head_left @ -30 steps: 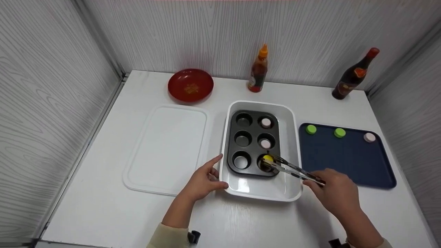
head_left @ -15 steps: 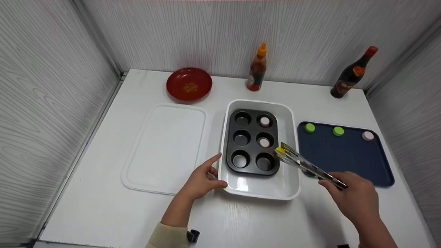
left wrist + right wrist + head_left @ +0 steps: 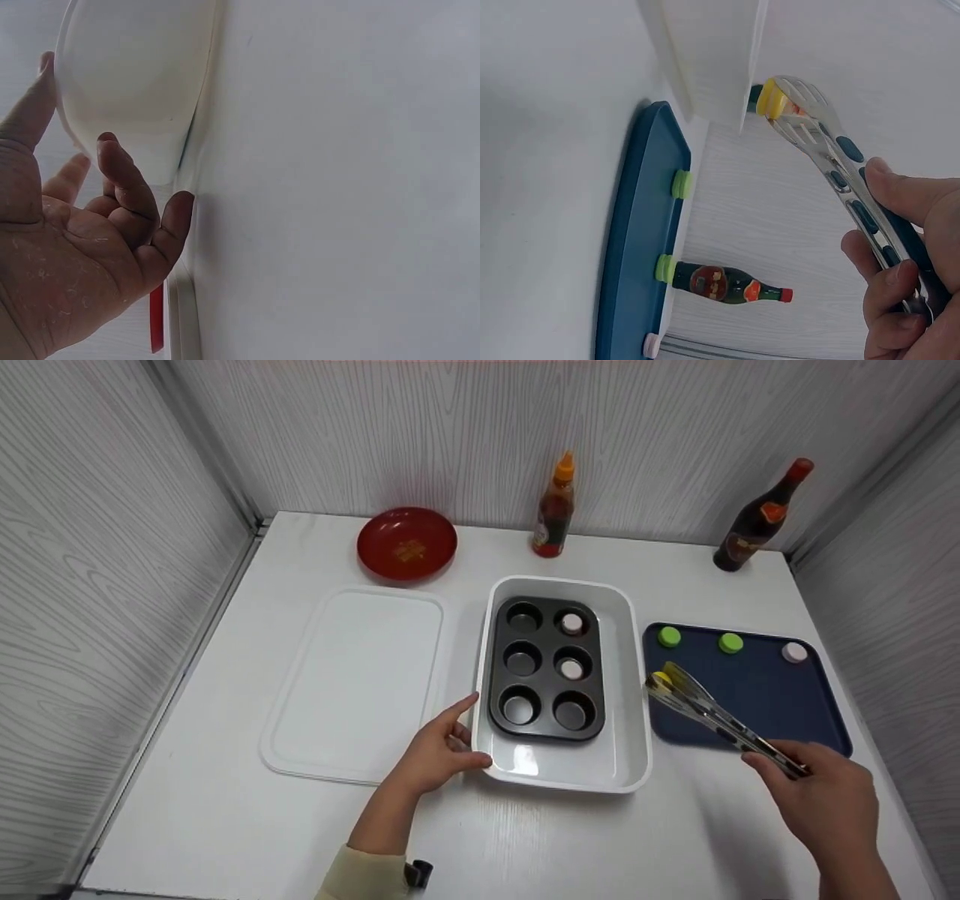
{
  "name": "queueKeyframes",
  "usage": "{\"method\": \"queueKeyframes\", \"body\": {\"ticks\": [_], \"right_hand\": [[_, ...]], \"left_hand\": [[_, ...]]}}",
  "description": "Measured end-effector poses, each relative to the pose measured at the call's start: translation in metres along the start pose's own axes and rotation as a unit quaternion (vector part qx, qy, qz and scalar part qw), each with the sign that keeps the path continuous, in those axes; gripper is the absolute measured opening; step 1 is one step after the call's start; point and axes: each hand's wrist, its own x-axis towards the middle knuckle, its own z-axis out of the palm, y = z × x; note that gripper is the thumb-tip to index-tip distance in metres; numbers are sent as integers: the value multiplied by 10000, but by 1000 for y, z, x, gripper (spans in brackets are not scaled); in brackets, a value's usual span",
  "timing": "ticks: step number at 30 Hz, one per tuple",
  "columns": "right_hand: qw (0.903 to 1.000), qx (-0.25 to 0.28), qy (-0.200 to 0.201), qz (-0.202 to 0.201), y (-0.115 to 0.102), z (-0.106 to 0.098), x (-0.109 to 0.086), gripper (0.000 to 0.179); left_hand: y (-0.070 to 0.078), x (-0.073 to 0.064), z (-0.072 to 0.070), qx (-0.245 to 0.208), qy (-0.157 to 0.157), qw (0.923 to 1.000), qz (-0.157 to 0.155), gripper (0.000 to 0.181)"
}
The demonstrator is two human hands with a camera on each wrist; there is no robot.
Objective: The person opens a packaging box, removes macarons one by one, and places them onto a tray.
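My right hand (image 3: 829, 795) grips a pair of metal tongs (image 3: 724, 725). Between the tips of the tongs is a small yellow disc (image 3: 661, 680), held above the near-left corner of the navy tray (image 3: 757, 701). The thumb and fingers of my left hand (image 3: 436, 757) touch the left side of a white basin (image 3: 570, 769); in the left wrist view the lower fingers are loosely bent beside the basin's wall (image 3: 142, 82). Inside the basin lies a dark muffin tin (image 3: 546, 684). Two of its right-hand cups each hold a pink disc (image 3: 571, 669); the other cups are empty.
Two green discs (image 3: 730, 643) and a pale pink disc (image 3: 794, 652) line the navy tray's far edge. A white board (image 3: 360, 682) lies left of the basin. Behind stand a red plate (image 3: 409, 540), a sauce bottle (image 3: 553, 517) and a dark bottle (image 3: 757, 521), near the walls.
The tongs lift the yellow disc out of the near-right cup and carry it right, past the basin's rim to over the navy tray. My left hand stays at the basin.
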Motion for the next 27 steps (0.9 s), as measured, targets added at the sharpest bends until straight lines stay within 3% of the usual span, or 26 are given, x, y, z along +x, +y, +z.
{"method": "queueKeyframes", "body": {"ticks": [11,27], "right_hand": [[9974,-311,-377,530,17,-2,-10,31],[9849,-563,-1122,1189,32,1,-15,36]], "left_hand": [[0,0,0,-26,6,10000,-5,99],[0,1,-2,-15,0,10000,-6,99]]}}
